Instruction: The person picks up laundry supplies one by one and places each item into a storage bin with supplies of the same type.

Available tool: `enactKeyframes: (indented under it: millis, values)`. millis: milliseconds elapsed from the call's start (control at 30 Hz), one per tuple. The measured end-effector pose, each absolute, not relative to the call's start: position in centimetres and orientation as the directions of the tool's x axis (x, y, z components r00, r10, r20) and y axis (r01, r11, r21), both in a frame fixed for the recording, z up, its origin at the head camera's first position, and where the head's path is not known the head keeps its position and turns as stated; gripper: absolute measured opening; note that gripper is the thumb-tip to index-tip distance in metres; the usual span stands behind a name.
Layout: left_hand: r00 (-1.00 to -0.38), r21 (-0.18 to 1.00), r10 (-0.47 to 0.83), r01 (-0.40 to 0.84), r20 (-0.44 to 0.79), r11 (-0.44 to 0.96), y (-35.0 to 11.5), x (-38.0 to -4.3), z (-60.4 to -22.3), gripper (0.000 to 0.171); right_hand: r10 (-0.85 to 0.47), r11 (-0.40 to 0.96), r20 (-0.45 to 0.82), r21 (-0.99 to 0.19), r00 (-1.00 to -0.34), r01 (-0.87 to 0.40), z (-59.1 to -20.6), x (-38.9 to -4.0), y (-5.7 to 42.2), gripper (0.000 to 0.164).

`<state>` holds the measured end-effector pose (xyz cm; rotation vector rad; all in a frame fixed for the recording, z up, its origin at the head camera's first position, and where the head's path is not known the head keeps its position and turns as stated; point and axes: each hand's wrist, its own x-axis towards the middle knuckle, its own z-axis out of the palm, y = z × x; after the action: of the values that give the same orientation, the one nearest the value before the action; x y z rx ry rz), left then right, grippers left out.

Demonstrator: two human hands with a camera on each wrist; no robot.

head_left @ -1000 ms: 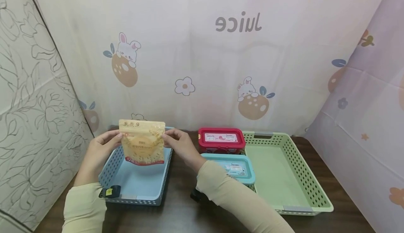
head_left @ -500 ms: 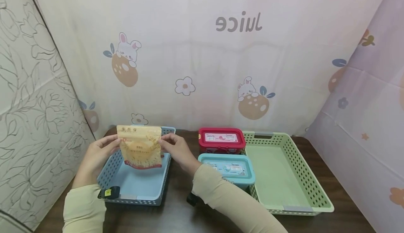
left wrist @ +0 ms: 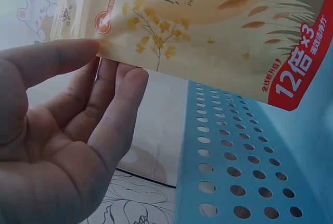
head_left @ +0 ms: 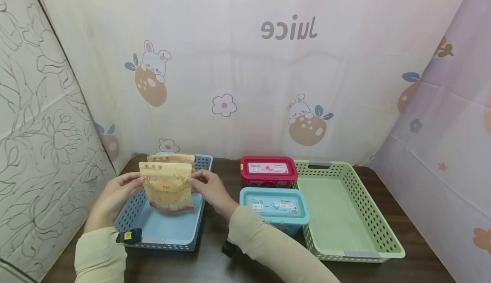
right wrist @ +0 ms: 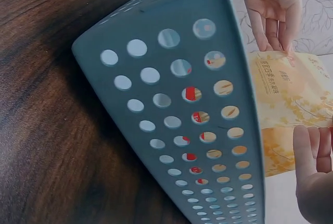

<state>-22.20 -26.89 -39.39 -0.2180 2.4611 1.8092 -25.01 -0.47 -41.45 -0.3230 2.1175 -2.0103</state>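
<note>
Between thumb and fingertips, my left hand [head_left: 114, 195] pinches one side edge of a yellow pouch [head_left: 168, 187] with a red bottom band. My right hand [head_left: 215, 192] pinches the opposite edge. The pouch hangs upright, front toward the head camera, over the light blue basket [head_left: 168, 228]. Just behind it shows the top of a second, similar pouch [head_left: 180, 158]; its lower part is hidden. In the left wrist view the thumb and fingers of the left hand [left wrist: 78, 125] meet at the edge of the pouch [left wrist: 203, 31], beside the perforated basket wall [left wrist: 234, 151].
A red lidded box [head_left: 268, 168] and a light blue lidded box [head_left: 278, 206] stand right of centre. The pale green basket [head_left: 339, 215] sits beside them on the dark wooden table [head_left: 207, 259]. Printed curtains [head_left: 238, 74] close off the back and sides.
Both hands have lowered the pouch and brought it slightly left and nearer. The second pouch's top now shows behind it. Baskets and boxes stay in place.
</note>
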Motion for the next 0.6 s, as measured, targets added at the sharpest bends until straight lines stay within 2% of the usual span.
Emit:
enactKeyframes:
  millis: [233, 600]
  values:
    - [-0.986, 0.938, -0.053, -0.167, -0.158, 0.304, -27.2, -22.4, -39.5, 0.058, -0.289, 0.053, -0.022, -0.999, -0.957, 0.007, -41.9, -25.1, -0.9, 0.015]
    - [-0.990, 0.873, -0.024, -0.136, -0.141, 0.468, -27.5, -22.5, -39.2, 0.049, -0.301, 0.049, -0.006, -0.999, -0.954, -0.009, -42.7, -25.1, -1.3, 0.015]
